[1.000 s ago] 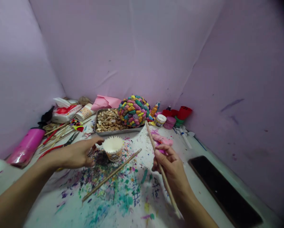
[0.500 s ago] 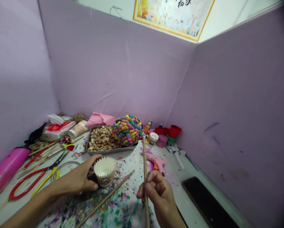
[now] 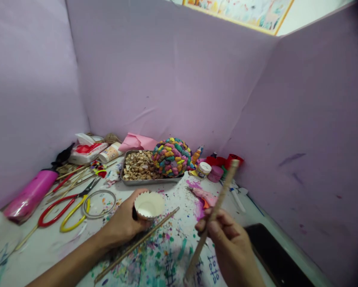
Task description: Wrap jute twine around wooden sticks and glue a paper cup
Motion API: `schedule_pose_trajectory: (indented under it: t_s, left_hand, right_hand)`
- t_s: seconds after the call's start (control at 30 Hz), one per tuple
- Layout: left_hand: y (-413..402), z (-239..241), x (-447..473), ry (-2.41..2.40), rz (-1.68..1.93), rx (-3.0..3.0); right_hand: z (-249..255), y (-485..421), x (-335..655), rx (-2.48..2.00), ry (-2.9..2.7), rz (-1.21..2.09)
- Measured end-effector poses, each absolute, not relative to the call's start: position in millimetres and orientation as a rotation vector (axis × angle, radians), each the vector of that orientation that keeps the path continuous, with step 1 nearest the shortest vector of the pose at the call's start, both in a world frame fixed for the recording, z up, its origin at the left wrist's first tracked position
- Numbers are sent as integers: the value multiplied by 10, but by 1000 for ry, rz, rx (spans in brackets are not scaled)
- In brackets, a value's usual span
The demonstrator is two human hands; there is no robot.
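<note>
A small paper cup (image 3: 149,205) with a zigzag-cut rim is in the grip of my left hand (image 3: 126,219), its opening tipped somewhat toward me. My left fingers wrap its left side, partly hidden behind it. Between thumb and fingers, my right hand (image 3: 229,239) pinches a thin brown stick (image 3: 222,195), which slants up to the right. A second brown stick (image 3: 137,244) lies diagonally on the paint-stained white tabletop (image 3: 155,259), just in front of the cup.
Behind stand a metal tray (image 3: 149,182) of shell-like pieces and a multicoloured bumpy ball (image 3: 172,157). Red-handled scissors (image 3: 58,207), yellow-handled pliers (image 3: 74,215) and a metal ring (image 3: 99,204) lie left. A phone (image 3: 277,255) lies right. Purple panels (image 3: 161,79) enclose the table.
The stick in my right hand has swung from nearly upright to a rightward slant. The cup tips more toward me. The whole view has shifted, with the table things appearing farther right and higher.
</note>
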State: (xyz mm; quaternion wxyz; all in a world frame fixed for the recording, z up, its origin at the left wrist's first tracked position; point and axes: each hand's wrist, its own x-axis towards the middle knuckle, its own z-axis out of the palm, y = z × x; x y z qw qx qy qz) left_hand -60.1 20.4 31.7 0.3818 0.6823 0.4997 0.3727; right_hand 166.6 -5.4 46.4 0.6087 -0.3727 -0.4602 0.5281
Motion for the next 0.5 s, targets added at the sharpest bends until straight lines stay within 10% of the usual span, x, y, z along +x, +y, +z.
schedule_pose_trajectory:
  t_s: [0.5]
  left_hand:
    - [-130,374,-248,1202,693,1674]
  right_hand:
    - [725,160,1709,-955,-965,913]
